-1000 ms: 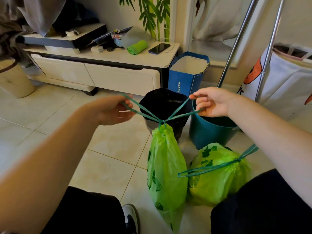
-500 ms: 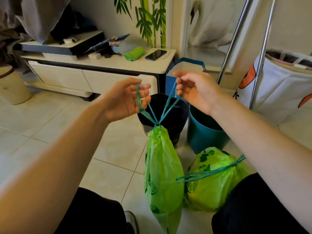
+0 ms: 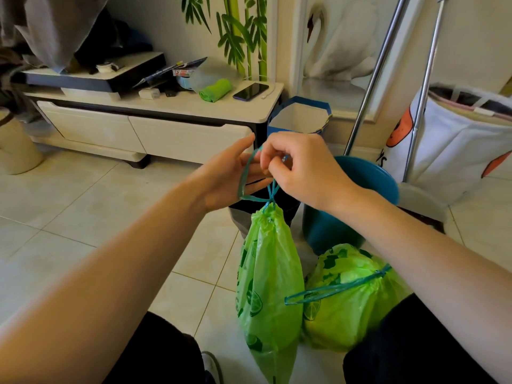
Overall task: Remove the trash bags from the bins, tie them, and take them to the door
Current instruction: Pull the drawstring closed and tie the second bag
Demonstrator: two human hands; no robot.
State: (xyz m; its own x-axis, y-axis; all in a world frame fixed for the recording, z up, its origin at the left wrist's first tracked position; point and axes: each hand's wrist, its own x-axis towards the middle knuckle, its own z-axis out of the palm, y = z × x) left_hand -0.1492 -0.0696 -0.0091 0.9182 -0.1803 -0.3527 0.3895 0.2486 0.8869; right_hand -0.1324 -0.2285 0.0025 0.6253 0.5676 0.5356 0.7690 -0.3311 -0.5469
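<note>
You are holding the first trash bag (image 3: pixel 270 275) off the floor by its drawstrings (image 3: pixel 270 194), and the bag is hanging directly below both hands with its long axis vertical, its gathered neck sitting just under your knuckles. Your left hand (image 3: pixel 230 173) is lying half open, fingers extended, with 1 drawstring loop running across the palm and around its outer edge. Your right hand (image 3: pixel 302 170) is curled, thumb and fingertips pressed together on the other strand just above the neck; the 2 hands are touching or nearly touching, and the strands are crossing between them directly over the bag. Judgement: a knot is being formed but is not yet cinched, and the coming move is turning on that crossing point, which is lying closer to your right fingertips than to your left palm, so the right hand is better placed to pass the strand through. The second trash bag (image 3: pixel 352 297) is resting on the floor below and to the right of your right forearm, its own drawstring (image 3: pixel 338 286) already drawn and trailing out toward the hanging bag. The black bin (image 3: pixel 241 214) is standing below and beyond your hands, partly hidden behind them, and the teal bin (image 3: pixel 340 217) is standing beyond your right wrist; neither bin is showing a green liner. The door is not in view.
</note>
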